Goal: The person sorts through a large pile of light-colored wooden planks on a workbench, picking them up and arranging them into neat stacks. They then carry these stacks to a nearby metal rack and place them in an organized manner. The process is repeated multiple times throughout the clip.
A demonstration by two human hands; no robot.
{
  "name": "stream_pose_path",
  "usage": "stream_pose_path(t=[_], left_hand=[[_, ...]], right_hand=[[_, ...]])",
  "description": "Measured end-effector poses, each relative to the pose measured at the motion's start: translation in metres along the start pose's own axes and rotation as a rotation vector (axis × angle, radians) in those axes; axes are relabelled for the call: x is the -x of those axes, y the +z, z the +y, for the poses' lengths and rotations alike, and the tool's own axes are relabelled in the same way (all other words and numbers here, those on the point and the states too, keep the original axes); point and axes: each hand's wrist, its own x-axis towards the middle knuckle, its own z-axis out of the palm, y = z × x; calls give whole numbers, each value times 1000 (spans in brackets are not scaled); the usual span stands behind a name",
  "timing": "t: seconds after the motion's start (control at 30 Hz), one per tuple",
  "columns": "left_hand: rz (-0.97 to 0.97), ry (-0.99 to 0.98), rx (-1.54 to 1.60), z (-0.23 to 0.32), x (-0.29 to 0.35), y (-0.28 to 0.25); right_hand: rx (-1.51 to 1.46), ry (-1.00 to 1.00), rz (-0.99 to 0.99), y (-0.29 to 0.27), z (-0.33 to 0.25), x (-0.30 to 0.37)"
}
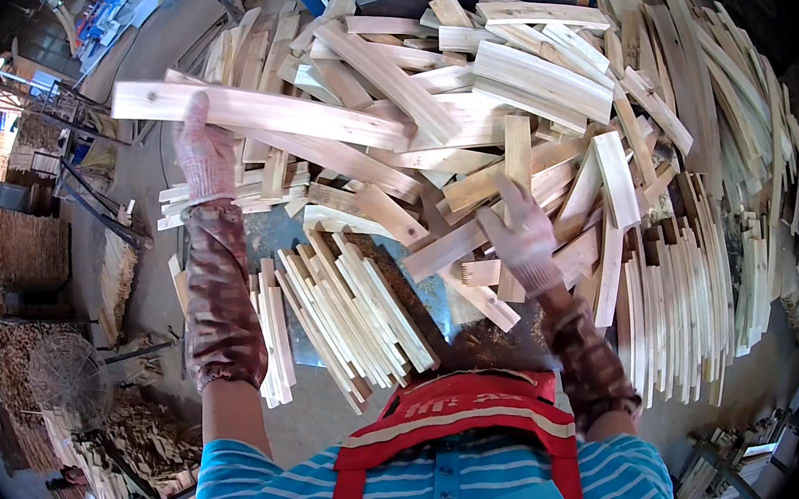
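Observation:
My left hand (204, 155), in a light knitted glove, is closed on a long pale wooden board (276, 117). The thumb lies over the board's face near its left end; the fingers behind are hidden. The board is held level above a loose heap of wooden boards (542, 87). Slightly smeared by motion, my gloved right hand (525, 241) is over the heap at the right with its fingers apart. A short board (447, 248) lies just left of its fingertips, and I see nothing held in it.
A row of stacked narrow strips (351, 309) lies on the table in front of me. More strips (680, 307) stand in rows at the right. At the left are a wire-guarded fan (72, 378) and a stack of wood (28, 251).

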Motion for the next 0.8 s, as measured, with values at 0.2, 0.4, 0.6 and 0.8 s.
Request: stream_pose_path(t=[0.2, 0.4, 0.6, 0.8], left_hand=[[-279, 99, -237, 83, 29, 81], [-277, 93, -161, 123, 106, 156], [-722, -650, -22, -9, 150, 184], [-787, -1036, -261, -118, 347, 181]], right_hand=[[-909, -816, 505, 30, -126, -79], [-358, -477, 283, -45, -187, -43], [-790, 216, -258, -96, -86, 31], [-1263, 439, -135, -45, 59, 141]])
